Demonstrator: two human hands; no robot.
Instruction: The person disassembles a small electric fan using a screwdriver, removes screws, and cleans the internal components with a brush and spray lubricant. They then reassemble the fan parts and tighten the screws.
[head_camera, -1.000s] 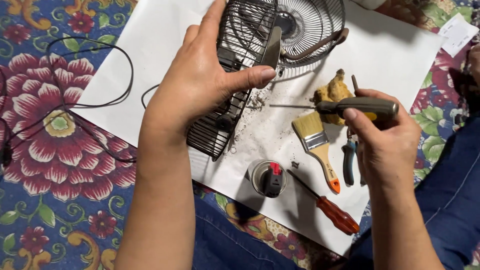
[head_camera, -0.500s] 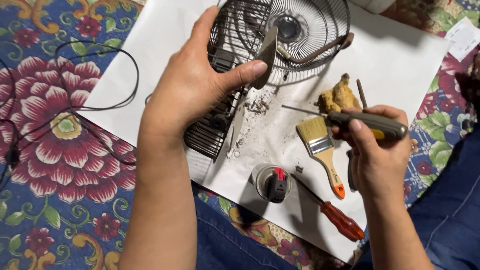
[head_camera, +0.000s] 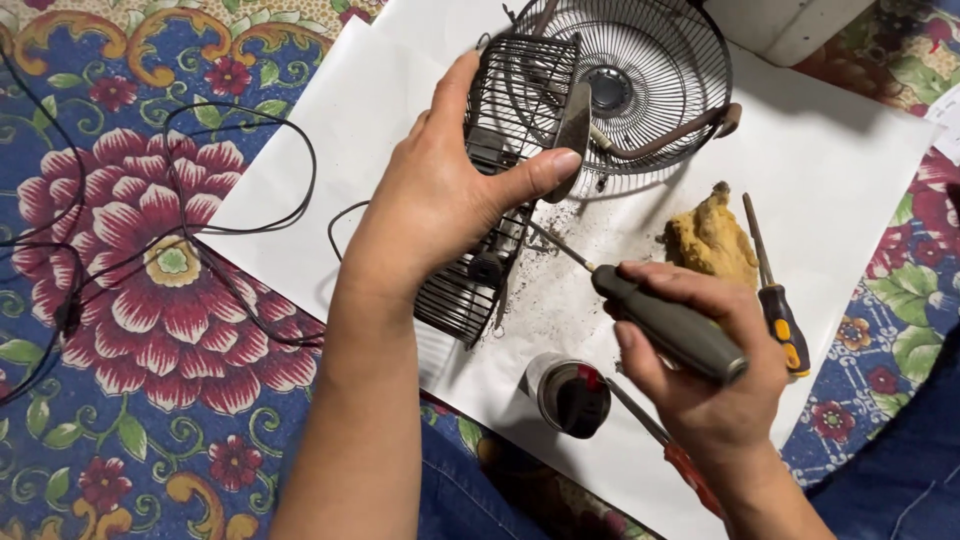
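One grey-handled screwdriver (head_camera: 668, 328), gripped in the closed right hand (head_camera: 715, 385); long axis diagonal, thin shaft pointing up-left into the black wire fan cage (head_camera: 500, 180), tip hidden there. Left hand (head_camera: 440, 200) wraps the cage's edge, thumb pressed on a blade. One white paper sheet (head_camera: 830, 170) under all, dusted with grey grit. One small round tin (head_camera: 570, 395), dark contents unclear. Since half a second ago, the right hand has dropped and swung the screwdriver in toward the cage; the brush is now covered.
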